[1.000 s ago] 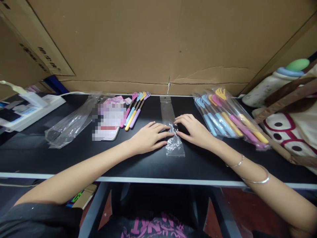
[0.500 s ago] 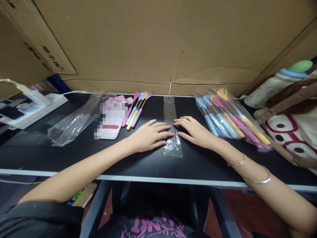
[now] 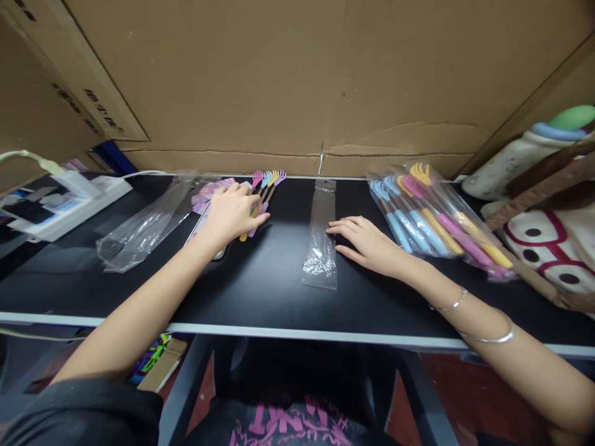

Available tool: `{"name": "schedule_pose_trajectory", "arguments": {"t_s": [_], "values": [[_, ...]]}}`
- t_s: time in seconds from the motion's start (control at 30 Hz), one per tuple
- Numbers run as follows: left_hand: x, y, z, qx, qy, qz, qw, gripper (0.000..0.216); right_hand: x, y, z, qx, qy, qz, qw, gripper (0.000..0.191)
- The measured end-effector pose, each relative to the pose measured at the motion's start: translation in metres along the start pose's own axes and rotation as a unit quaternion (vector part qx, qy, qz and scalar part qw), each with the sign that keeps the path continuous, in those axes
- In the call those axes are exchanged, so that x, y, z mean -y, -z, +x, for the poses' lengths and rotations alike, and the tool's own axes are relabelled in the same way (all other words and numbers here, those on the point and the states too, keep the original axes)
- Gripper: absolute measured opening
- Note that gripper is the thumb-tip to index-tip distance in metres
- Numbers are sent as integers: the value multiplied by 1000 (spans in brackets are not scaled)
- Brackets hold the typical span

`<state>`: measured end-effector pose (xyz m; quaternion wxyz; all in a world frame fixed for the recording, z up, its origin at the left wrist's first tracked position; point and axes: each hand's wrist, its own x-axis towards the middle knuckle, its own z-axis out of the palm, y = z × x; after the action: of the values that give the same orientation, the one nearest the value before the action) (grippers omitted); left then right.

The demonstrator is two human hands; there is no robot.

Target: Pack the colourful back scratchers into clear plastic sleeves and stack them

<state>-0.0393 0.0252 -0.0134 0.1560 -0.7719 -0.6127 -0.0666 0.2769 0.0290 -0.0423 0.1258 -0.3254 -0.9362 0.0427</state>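
Observation:
My left hand (image 3: 232, 214) is over the phone (image 3: 198, 230) and the cards, fingers apart and bent downward. Its thumb side covers part of several loose back scratchers (image 3: 268, 192) with pink, blue, yellow and purple claw heads. Purple-pink printed cards (image 3: 204, 197) show beyond its fingers; whether the fingertips touch them I cannot tell. My right hand (image 3: 360, 243) rests open on the black table, fingertips at the right edge of a flat, clear plastic bag (image 3: 321, 229). Right of it lie several back scratchers packed in clear bags (image 3: 421, 214).
More clear bags (image 3: 144, 223) lie at the left, near a white power strip (image 3: 74, 207) with plugs and a cable. A cardboard wall (image 3: 279, 80) closes off the back. At the right are a bottle (image 3: 511, 158) and a cloth bag (image 3: 548, 248) with printed eyes.
My left hand has left the flat clear bag and moved left, over the phone and beside the loose back scratchers. My right hand stays by the bag, which now lies slightly tilted.

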Motion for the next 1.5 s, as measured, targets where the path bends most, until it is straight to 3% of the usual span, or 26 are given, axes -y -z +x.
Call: {"name": "schedule_pose_trajectory", "arguments": {"t_s": [0.23, 0.6, 0.93, 1.2, 1.37, 1.5], "values": [[-9, -6, 2, 32, 8, 20, 999, 36, 2, -2, 0, -5, 6, -30, 1000, 38], [-13, -11, 2, 35, 11, 31, 999, 37, 1, -4, -1, -8, 19, -45, 999, 41], [-22, -12, 0, -7, -14, -57, 998, 27, 1, -5, -1, -13, 20, -42, 999, 40], [-33, -4, -2, 3, 30, -194, 981, 25, -2, -5, 0, -37, 14, -27, 999, 35], [-56, 1, -12, -24, -13, -300, 953, 24, 5, 0, 2, -77, -18, 82, 993, 36], [-78, 5, -22, -25, -65, -344, 936, 22, 18, 0, 5, -80, -73, 222, 969, 37]]}}
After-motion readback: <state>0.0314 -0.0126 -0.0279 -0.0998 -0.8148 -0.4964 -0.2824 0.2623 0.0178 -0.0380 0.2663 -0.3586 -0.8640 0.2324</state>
